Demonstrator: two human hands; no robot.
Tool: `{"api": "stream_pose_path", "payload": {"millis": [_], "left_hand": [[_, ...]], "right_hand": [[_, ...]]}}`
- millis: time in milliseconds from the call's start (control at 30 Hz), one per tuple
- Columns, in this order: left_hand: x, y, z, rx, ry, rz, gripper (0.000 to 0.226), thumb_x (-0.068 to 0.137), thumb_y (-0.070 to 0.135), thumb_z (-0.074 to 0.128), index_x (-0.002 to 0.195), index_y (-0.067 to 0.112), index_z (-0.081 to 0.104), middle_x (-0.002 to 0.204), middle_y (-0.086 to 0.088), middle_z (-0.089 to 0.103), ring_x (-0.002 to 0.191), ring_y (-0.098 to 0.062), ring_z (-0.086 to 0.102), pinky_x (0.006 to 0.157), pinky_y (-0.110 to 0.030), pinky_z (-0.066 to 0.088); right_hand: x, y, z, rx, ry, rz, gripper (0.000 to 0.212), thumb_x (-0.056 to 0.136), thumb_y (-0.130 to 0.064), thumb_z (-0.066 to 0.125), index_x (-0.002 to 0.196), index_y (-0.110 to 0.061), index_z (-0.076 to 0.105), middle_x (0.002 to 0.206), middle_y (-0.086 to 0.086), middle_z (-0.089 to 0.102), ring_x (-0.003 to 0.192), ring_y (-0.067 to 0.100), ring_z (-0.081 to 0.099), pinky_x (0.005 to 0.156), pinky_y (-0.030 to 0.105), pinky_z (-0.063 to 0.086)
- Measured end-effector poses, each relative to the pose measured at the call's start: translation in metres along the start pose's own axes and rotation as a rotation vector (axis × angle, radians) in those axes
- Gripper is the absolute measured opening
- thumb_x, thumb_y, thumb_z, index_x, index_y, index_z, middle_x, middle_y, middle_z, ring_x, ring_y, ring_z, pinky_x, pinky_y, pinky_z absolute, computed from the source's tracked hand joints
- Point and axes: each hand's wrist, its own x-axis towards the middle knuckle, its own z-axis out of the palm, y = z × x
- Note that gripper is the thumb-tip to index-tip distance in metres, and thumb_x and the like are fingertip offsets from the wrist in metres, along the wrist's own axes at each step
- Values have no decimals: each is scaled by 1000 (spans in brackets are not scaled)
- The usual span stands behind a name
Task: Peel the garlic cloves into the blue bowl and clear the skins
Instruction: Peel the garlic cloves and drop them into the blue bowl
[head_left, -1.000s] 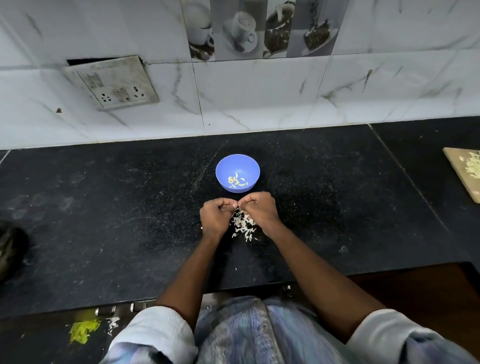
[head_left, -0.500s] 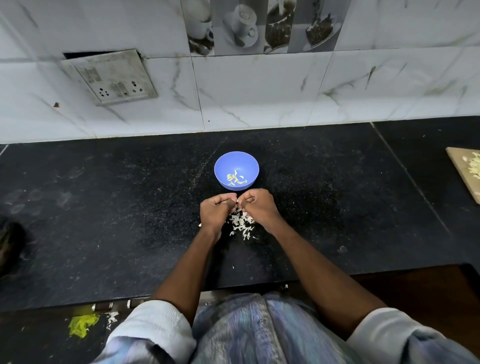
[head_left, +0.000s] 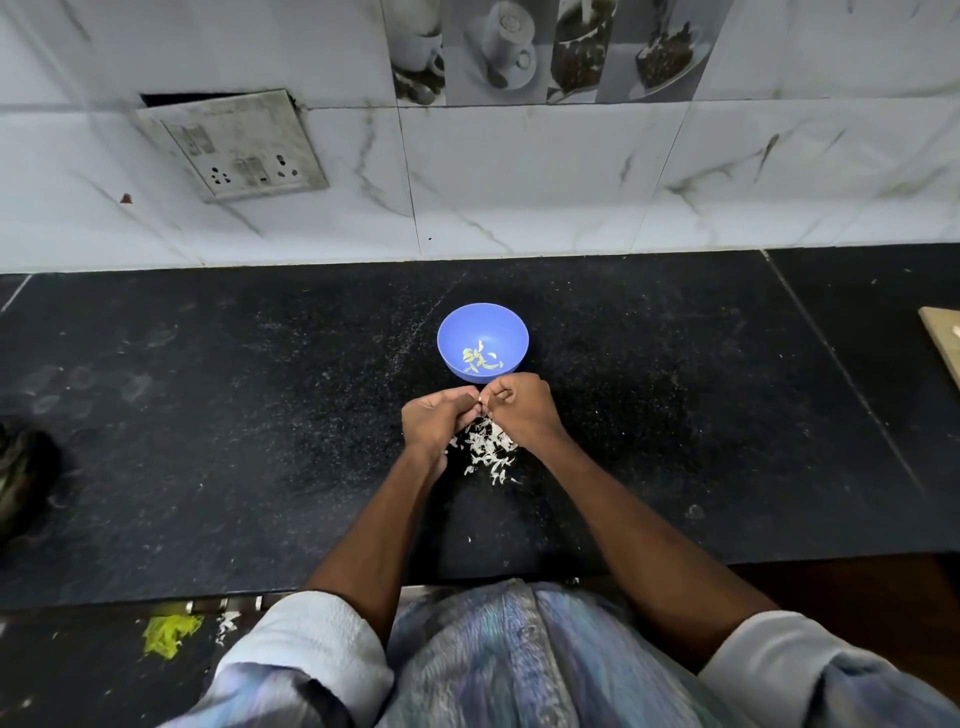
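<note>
A small pale piece, too small to be identified, is pinched between the curled left hand (head_left: 439, 418) and right hand (head_left: 519, 410), over the skins (head_left: 488, 447) near the blue bowl (head_left: 483, 325).

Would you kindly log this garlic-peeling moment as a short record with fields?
surface: black countertop
blue bowl: just beyond the hands, a few pale peeled pieces inside
left hand: fingers curled, fingertips meeting the right's
right hand: fingers curled, pinching something small, hardly visible
skins: white pile on the countertop under the hands
</note>
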Motion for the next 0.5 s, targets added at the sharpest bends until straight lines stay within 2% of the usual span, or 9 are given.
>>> {"api": "stream_pose_path", "payload": {"millis": [200,400,500], "left_hand": [[2,0,0,7,29,0,7,90,-5,76,95,-2,80,90,-15,81,77,-17,78,71,-18,62],[7,-4,1,65,22,76,9,89,-6,75,92,0,81,90,-18,80,81,-23,74,79,-26,65],[9,-4,0,67,-2,100,9,90,-6,75,95,0,81,88,-15,80,81,-21,75,79,-27,65]], "right_hand": [[1,-5,3,-23,18,15,15,82,-13,68,74,-21,77,67,-7,73,69,8,71,75,38,63],[1,-11,7,-48,41,60,13,78,-17,65,75,-19,77,66,-8,71,69,12,69,69,34,59],[2,-12,8,5,28,120,14,76,-15,64,70,-15,76,65,-2,71,67,15,68,64,33,57]]}}
